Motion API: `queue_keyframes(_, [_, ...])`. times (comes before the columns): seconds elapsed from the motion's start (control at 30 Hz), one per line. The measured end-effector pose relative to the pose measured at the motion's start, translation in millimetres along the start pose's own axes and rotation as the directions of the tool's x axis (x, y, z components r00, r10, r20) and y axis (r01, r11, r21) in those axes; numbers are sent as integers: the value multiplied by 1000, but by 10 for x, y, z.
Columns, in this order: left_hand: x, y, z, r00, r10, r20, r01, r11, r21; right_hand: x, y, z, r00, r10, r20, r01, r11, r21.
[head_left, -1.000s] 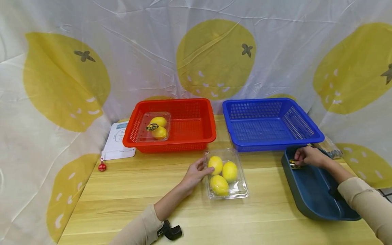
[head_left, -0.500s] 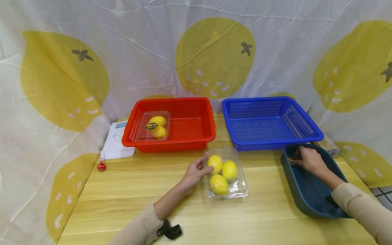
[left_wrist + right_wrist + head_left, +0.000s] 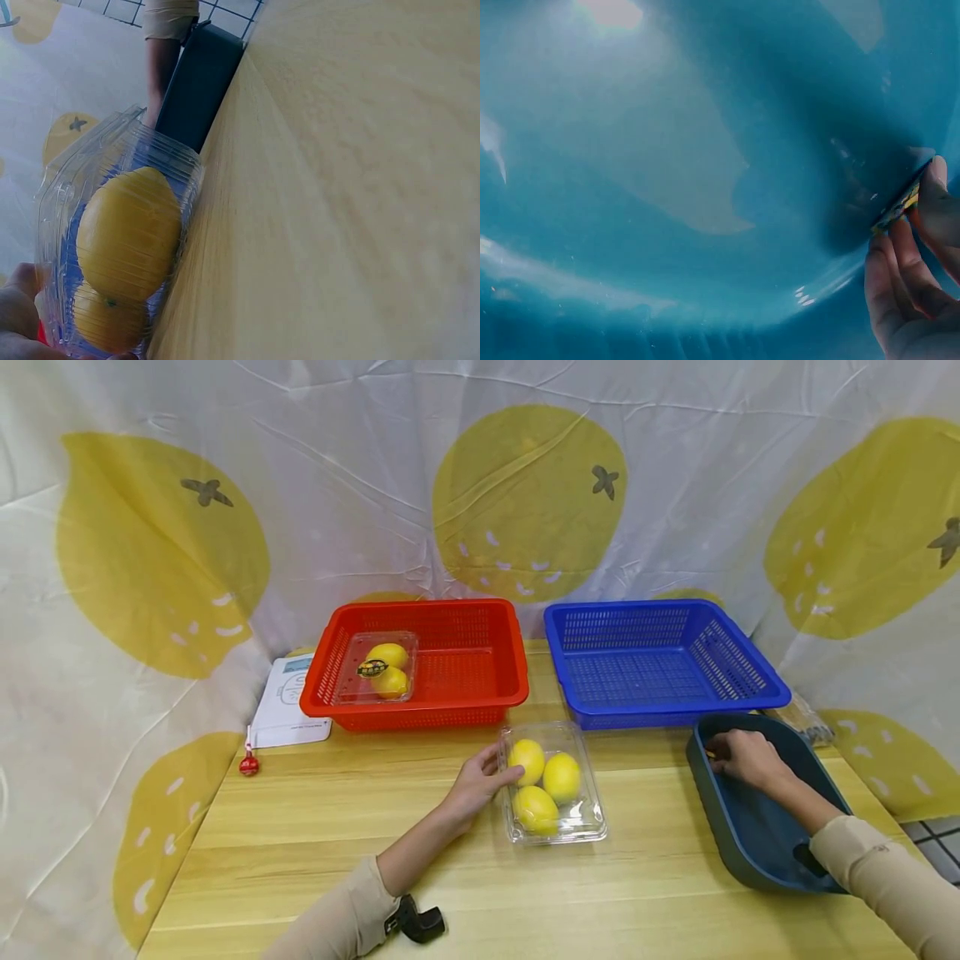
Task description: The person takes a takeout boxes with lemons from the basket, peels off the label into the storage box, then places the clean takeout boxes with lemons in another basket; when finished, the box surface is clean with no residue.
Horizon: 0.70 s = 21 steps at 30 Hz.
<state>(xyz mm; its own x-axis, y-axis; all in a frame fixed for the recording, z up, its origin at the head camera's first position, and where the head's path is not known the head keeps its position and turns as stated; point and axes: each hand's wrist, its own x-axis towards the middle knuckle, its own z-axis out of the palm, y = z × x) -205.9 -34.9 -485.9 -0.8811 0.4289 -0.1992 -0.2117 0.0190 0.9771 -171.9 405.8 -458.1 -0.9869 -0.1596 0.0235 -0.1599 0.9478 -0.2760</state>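
A clear plastic clamshell box [image 3: 581, 828] with three lemons [image 3: 536, 810] inside lies on the wooden table, its lid down. My left hand [image 3: 472, 789] grips its left edge, the thumb over the top; the left wrist view shows the ribbed side of the box [image 3: 169, 150]. Down in the dark teal basin [image 3: 757, 835] at the right, my right hand [image 3: 750, 758] pinches a small black and gold sticker [image 3: 900, 206] between thumb and fingertips, close to the basin's inner wall. From the head view the sticker is mostly hidden by the fingers.
A red basket [image 3: 457, 677] at the back holds another clear box [image 3: 352, 685] of lemons with a black and gold sticker on it. Beside it stands a blue basket [image 3: 637, 681]. White paper [image 3: 281, 718] and a red trinket [image 3: 249, 765] lie at the left.
My right hand has reached a little farther in at the basin's far left corner, and its fingers now cover most of the sticker. The basin has shifted slightly left. My left hand stays put.
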Motion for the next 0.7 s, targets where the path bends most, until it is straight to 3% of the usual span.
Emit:
queue_keyframes(0.2, [3, 9, -6, 1000, -5, -1, 5, 1000, 12, 2, 1, -31, 1000, -8, 23, 8, 1000, -2])
queue_keyframes(0.37, [11, 13, -1, 1000, -5, -1, 5, 1000, 15, -9, -59, -166, 996, 84, 40, -85, 996, 16])
queue_keyframes(0.7, [6, 6, -9, 1000, -6, -1, 6, 1000, 15, -106, -443, -504, 979, 196, -58, -191, 978, 81])
